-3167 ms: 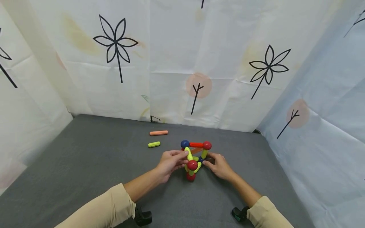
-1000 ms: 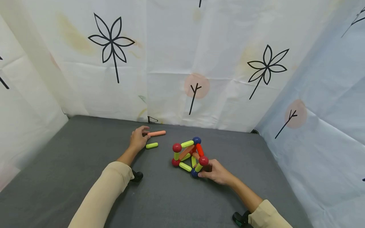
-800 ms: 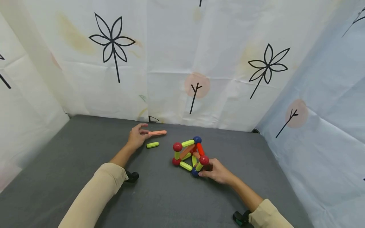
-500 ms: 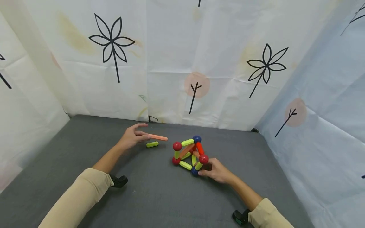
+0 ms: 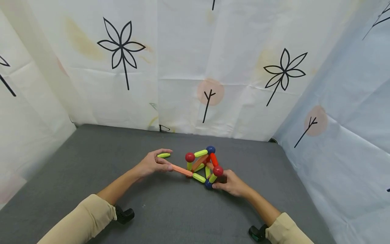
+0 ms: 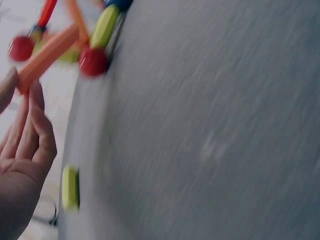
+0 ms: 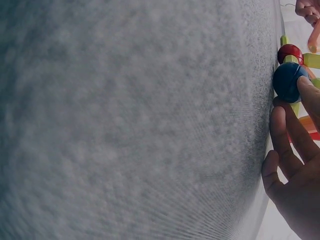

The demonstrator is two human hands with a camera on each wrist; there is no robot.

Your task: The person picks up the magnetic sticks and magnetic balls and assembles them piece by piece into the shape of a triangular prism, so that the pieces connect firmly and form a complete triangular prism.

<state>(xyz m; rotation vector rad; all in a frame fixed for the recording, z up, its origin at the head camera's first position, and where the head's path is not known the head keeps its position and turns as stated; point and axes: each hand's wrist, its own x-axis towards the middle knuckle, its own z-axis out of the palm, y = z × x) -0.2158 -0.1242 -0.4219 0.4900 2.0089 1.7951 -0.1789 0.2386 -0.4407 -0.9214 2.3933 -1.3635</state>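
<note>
My left hand (image 5: pixel 153 163) pinches one end of an orange rod (image 5: pixel 182 170) between thumb and fingers. The rod's far end overlaps the lower left red ball of a ball-and-rod frame in the head view; the left wrist view shows the rod beside that red ball (image 6: pixel 93 62). The frame (image 5: pixel 199 178) is built of red and blue balls joined by yellow-green, orange and red rods. My right hand (image 5: pixel 232 183) grips the frame at its near blue ball (image 5: pixel 208 184), with the thumb on that ball (image 7: pixel 289 82) in the right wrist view.
A loose yellow-green rod (image 5: pixel 164 155) lies on the grey table (image 5: pixel 170 210), partly behind my left fingers. White patterned cloth (image 5: pixel 182 67) stands around the back and sides. Black wrist devices (image 5: pixel 124 215) sit at both cuffs.
My left hand has picked the orange rod up from the back of the table and brought it forward and right to the frame. My right hand has stayed at the blue ball over the last second.
</note>
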